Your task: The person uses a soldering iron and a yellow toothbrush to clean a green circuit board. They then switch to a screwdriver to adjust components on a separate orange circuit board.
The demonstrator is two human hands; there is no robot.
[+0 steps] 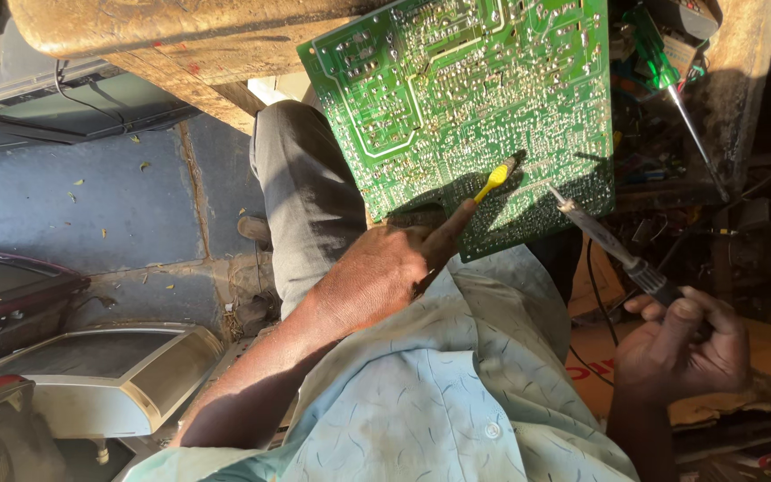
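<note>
A large green circuit board (457,98) leans on my lap, solder side towards me. My left hand (377,272) grips a small yellow-handled brush (495,179), its tip resting on the board's lower part. My right hand (684,344) holds a soldering iron (604,239) by its dark handle. The iron's metal tip points up-left and touches the board near its lower right edge, a little right of the brush.
A green-handled screwdriver (667,76) lies at the upper right among cluttered parts and wires. A wooden bench edge (180,36) runs across the top. Old television casings (91,366) stand on the floor at the lower left. My grey trouser leg (301,187) lies under the board.
</note>
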